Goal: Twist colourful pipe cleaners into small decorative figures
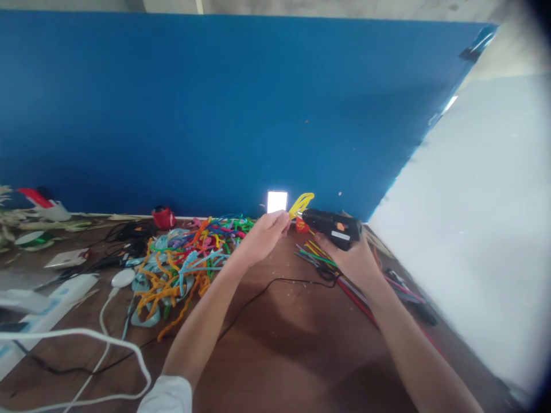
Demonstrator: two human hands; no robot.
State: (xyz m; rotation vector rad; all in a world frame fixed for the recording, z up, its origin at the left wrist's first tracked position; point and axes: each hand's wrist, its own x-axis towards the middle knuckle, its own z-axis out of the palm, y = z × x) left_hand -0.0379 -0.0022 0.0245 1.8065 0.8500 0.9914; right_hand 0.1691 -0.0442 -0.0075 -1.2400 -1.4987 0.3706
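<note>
My left hand (272, 225) pinches a looped yellow pipe cleaner (302, 202), which sticks up past the fingertips. In my right hand (355, 258) is a black hot glue gun (329, 225), its metal nozzle pointing left and meeting or nearly meeting the base of the yellow loop. Whether glue is coming out is too small to tell. Behind my left hand glows a bright white screen or lamp (276, 202). A red item (302, 225) shows just below the nozzle. The glue gun's black cord (275, 280) trails left over the brown table.
Tangled, colourful pipe cleaners (185, 264) lie left of my hands. Straight ones (316, 252) lie under my right arm. A white power strip (55, 310) with cables, a red round object (163, 218) and a white cup (55, 211) stand left. A blue panel (206, 115) rises behind.
</note>
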